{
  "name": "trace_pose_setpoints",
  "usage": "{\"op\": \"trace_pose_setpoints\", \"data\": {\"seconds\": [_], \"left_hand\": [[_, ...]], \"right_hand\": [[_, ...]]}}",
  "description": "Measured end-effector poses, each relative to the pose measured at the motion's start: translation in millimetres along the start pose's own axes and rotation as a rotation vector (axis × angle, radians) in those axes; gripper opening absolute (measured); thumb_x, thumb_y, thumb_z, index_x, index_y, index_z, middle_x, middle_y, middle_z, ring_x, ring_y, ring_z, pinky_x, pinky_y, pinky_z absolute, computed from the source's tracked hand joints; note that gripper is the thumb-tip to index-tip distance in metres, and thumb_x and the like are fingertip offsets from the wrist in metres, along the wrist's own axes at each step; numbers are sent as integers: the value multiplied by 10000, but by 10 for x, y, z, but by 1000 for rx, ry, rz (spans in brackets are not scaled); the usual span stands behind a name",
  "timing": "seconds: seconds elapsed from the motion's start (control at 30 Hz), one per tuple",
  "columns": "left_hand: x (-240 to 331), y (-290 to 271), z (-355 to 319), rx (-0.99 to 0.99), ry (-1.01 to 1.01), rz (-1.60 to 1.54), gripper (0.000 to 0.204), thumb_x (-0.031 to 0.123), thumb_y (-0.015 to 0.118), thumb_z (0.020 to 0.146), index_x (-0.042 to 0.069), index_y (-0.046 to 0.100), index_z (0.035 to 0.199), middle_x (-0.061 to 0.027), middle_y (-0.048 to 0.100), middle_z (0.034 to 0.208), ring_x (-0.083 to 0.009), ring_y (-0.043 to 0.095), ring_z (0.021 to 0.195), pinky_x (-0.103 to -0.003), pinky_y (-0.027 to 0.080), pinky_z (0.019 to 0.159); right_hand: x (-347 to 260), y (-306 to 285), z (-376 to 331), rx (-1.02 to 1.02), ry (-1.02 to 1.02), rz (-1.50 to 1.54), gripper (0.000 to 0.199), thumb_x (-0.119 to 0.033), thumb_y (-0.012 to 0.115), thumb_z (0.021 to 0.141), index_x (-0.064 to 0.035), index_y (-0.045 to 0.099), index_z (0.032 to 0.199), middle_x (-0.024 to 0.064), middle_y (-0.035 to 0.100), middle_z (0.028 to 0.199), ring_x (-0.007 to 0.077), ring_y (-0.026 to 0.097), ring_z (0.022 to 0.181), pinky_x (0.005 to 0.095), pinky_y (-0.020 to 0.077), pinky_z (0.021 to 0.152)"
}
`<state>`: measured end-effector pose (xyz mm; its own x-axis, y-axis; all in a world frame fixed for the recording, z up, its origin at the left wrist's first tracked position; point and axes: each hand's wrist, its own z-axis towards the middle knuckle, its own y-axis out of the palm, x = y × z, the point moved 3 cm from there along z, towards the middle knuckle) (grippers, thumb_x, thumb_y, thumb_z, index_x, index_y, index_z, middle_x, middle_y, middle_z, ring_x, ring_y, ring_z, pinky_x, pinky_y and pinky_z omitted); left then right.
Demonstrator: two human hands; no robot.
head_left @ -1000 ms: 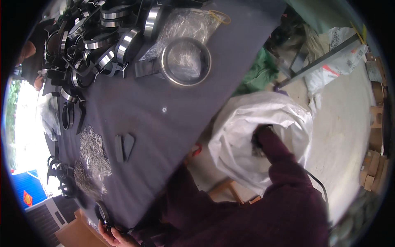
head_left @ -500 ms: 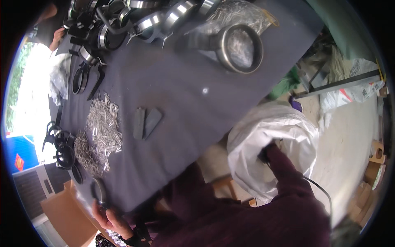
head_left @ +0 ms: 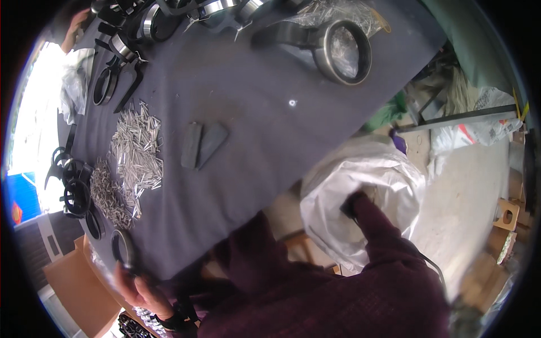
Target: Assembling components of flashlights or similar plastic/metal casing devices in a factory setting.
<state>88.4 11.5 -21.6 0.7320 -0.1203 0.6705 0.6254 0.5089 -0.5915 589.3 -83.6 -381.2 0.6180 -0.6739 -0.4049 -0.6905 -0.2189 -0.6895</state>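
Note:
At the table's lower left corner, my left hand (head_left: 141, 293) has its thumb and finger on either side of the black base of a ring-shaped part (head_left: 120, 247), gripping it. My right arm, in a dark maroon sleeve (head_left: 376, 219), reaches down into an open white woven sack (head_left: 321, 211) beside the table. A dark thing (head_left: 350, 205) shows at the end of that sleeve. My right hand's fingers are hidden inside the sack. Near my left hand lie a heap of small bent metal pieces (head_left: 107, 197) and a heap of metal pins (head_left: 137, 149).
Two flat dark grey pieces (head_left: 191, 145) lie on the grey-covered table (head_left: 242, 152). A metal ring with a black handle (head_left: 322, 56) rests at the far right, beside a clear bag (head_left: 358, 14). More handled rings crowd the far left. Another person's hand (head_left: 74, 28) shows there.
The whole view has shifted, so the table's things appear higher and further left. My left hand stays at the ring-shaped part, and my right arm stays in the sack.

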Motion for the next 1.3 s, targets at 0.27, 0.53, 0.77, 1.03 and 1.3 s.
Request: {"op": "trace_pose_setpoints", "data": {"seconds": [0.27,0.53,0.77,1.03,1.3], "left_hand": [[-72,-14,-10,-20,9,-49,445,247,556,912,20,506,1292,24,502,914,-47,398,662,-180,293,569],[-87,-55,6,-60,21,-61,462,216,578,902,-5,494,1300,6,514,971,-48,418,705,-178,312,605],[47,47,32,-110,22,-164,400,36,558,875,-32,516,1267,-40,534,1096,-129,488,960,-252,390,888],[-40,128,84,-97,37,-258,327,10,615,858,-11,575,1181,17,481,922,-66,420,790,-181,362,713],[81,9,130,-90,48,-330,320,-19,664,800,10,609,1114,25,445,832,-59,417,734,-181,367,637]], "right_hand": [[62,-160,159,44,-90,58,644,-273,761,692,-35,550,1252,195,583,1228,322,532,1167,384,381,1016],[455,-229,1,130,-172,81,647,-265,771,681,-35,554,1246,193,585,1226,322,535,1162,383,382,1015],[936,-464,-403,469,-54,141,766,-198,774,610,16,471,1281,201,594,1154,314,583,1060,376,460,925],[205,-740,-1544,446,105,480,583,-79,771,552,62,542,1069,132,638,934,250,623,847,330,499,792],[-678,-1459,-2249,507,-201,933,506,48,712,636,29,560,1118,63,637,968,165,617,847,294,513,756]]}}
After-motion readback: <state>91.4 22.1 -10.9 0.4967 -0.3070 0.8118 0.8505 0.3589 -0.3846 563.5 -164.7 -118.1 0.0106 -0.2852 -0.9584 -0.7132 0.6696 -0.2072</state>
